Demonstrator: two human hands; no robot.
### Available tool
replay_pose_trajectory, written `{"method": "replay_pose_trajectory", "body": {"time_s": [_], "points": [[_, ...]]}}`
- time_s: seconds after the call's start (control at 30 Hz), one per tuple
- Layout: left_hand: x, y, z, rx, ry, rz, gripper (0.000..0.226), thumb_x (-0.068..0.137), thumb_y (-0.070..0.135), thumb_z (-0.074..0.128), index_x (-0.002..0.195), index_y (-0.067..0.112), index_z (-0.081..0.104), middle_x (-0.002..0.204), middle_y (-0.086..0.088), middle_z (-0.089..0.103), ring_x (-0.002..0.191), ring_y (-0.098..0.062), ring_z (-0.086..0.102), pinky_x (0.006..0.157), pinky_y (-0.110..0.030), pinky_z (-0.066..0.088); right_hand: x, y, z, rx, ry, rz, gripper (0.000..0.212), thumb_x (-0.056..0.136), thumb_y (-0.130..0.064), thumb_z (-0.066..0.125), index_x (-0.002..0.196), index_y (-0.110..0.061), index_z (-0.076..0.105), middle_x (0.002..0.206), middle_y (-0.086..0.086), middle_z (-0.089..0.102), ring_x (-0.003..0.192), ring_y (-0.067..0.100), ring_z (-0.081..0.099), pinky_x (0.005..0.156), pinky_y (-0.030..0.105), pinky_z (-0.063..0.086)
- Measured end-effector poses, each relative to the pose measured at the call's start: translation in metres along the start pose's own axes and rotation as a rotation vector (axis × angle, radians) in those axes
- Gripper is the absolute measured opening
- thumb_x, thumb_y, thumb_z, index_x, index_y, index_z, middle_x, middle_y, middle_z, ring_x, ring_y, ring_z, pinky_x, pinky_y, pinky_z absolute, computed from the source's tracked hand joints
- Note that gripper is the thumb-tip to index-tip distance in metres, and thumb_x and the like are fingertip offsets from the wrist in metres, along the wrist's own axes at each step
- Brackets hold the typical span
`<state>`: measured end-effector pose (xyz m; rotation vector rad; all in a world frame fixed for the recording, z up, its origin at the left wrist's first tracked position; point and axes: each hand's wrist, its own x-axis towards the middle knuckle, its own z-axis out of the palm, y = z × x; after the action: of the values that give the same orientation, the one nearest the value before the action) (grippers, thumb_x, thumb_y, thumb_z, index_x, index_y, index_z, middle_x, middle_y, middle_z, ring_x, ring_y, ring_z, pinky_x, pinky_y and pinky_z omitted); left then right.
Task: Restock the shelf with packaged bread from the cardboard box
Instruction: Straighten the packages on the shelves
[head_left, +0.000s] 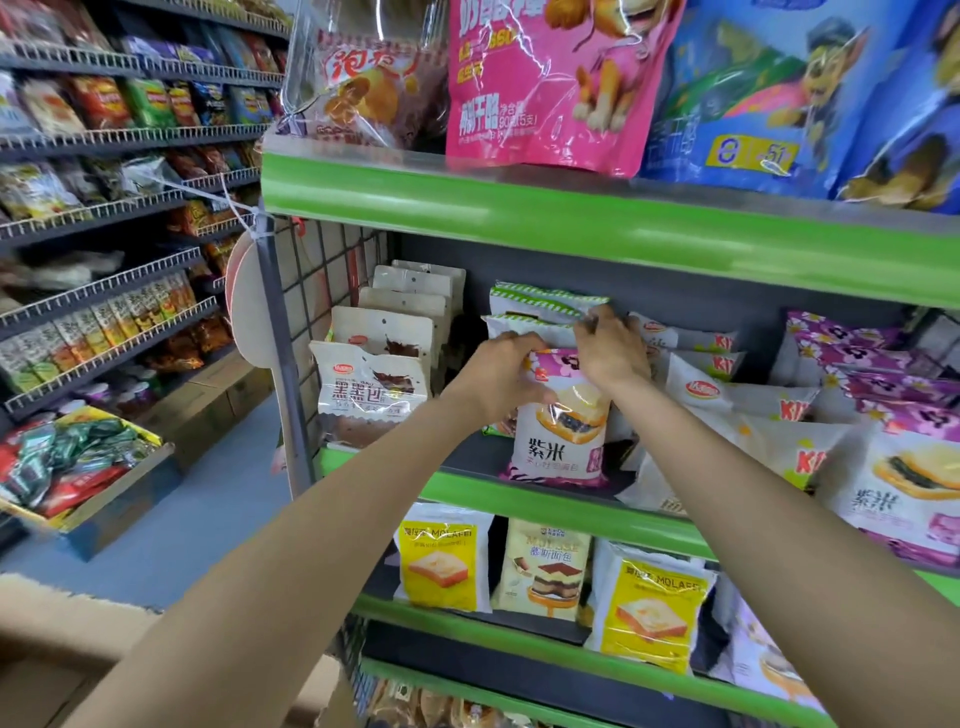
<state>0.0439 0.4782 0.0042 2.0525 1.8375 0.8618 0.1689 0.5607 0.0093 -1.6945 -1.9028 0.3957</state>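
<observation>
Purple rice bread pack (558, 415) stands upright on the middle green shelf (545, 501), near its front edge; both hands meet at the pack's top edge; left hand (498, 376) curls its fingers (511, 340) over the upper left corner, thumb side hidden behind the wrapper; right hand (610, 351) grips the upper right corner, fingers bent and closed, knuckles toward the camera; whether the right fingertips also touch the green-striped packs (540, 306) just behind the purple pack, cannot tell.

Left of the purple pack: a row of white black-bread pouches (371, 384), one behind another, against the wire grid panel (306, 322); right of it: white packs with red lettering (722, 389) lying tilted, then more purple flowered packs (893, 441) piled at the far right.

Below the purple pack, next shelf down: yellow toast packs (444, 558) and a cream tiramisu-bread pack (545, 569), upright.

Cardboard box (62, 665) at lower left of the purple pack, only its flap and rim showing; contents not visible.
</observation>
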Motion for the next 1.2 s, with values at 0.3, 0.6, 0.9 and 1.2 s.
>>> {"method": "replay_pose_trajectory", "body": {"time_s": [0.3, 0.6, 0.9, 1.2], "points": [[-0.001, -0.016, -0.039, 0.056, -0.058, -0.206, 0.049, 0.082, 0.012, 0.068, 0.128, 0.011, 0.051, 0.117, -0.010, 0.058, 0.106, -0.022, 0.053, 0.083, -0.019, 0.036, 0.000, -0.007, 0.010, 0.282, -0.160, 0.146, 0.061, 0.099, -0.038, 0.036, 0.148, -0.009, 0.013, 0.149, 0.019, 0.031, 0.140, 0.032, 0.026, 0.101, 0.035, 0.034], [0.022, 0.006, -0.023, 0.557, -0.178, -0.012, 0.106, 0.073, 0.070, 0.058, 0.152, 0.022, 0.005, 0.160, 0.000, -0.002, 0.148, -0.021, -0.006, 0.119, -0.044, -0.006, 0.039, -0.004, 0.009, 0.728, -0.007, 0.385, 0.058, 0.091, -0.033, 0.054, 0.140, -0.008, 0.037, 0.140, 0.011, 0.046, 0.121, 0.031, 0.050, 0.090, 0.035, 0.041], [0.029, -0.012, -0.026, 0.519, -0.314, 0.006, 0.119, 0.064, 0.067, 0.070, 0.151, 0.024, 0.001, 0.160, 0.003, -0.001, 0.147, -0.019, -0.005, 0.118, -0.033, 0.001, 0.045, -0.020, 0.036, 0.757, -0.093, 0.396, 0.040, 0.090, -0.020, 0.055, 0.125, 0.000, 0.054, 0.099, 0.011, 0.054, 0.071, 0.024, 0.052, 0.062, 0.029, 0.039], [0.024, -0.020, -0.028, 0.663, -0.372, 0.083, 0.133, 0.054, 0.055, 0.083, 0.151, 0.025, -0.004, 0.159, 0.004, -0.003, 0.147, -0.022, -0.003, 0.118, -0.044, 0.005, 0.018, -0.021, 0.005, 0.550, -0.371, 0.104, 0.056, 0.086, -0.018, 0.057, 0.138, -0.024, 0.040, 0.141, 0.000, 0.039, 0.125, 0.021, 0.043, 0.092, 0.038, 0.044]]}}
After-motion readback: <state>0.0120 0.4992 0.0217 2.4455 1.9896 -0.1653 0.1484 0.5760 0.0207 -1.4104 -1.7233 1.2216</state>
